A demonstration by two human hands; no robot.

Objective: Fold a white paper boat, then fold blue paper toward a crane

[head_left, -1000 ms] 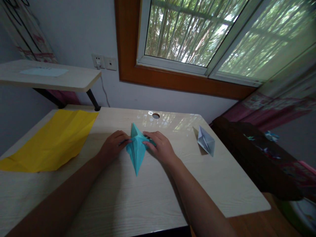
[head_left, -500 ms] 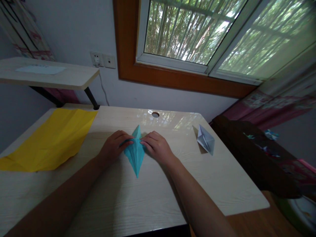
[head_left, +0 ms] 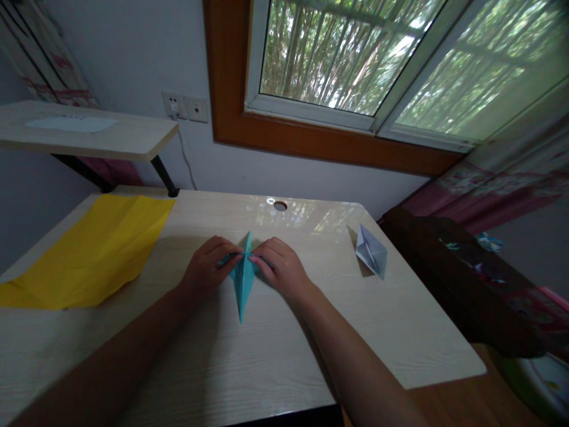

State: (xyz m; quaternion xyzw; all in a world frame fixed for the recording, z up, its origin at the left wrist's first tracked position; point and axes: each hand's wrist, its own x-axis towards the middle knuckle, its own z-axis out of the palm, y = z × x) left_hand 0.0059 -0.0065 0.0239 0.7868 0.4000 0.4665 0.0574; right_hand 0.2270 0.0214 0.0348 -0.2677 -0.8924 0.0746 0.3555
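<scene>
Beneath a barred window (head_left: 329, 65) framed in brown wood, a pale wood-grain desk (head_left: 275, 362) holds a folded turquoise paper form (head_left: 243, 287) near its middle, one long point aimed toward the person. The left hand (head_left: 208, 265) pinches its left side between thumb and fingers while the right hand (head_left: 284, 265) pinches the right, fingertips nearly meeting. A creased yellow sheet (head_left: 98, 255) lies at left, a folded pale-gray paper piece (head_left: 372, 253) at right
</scene>
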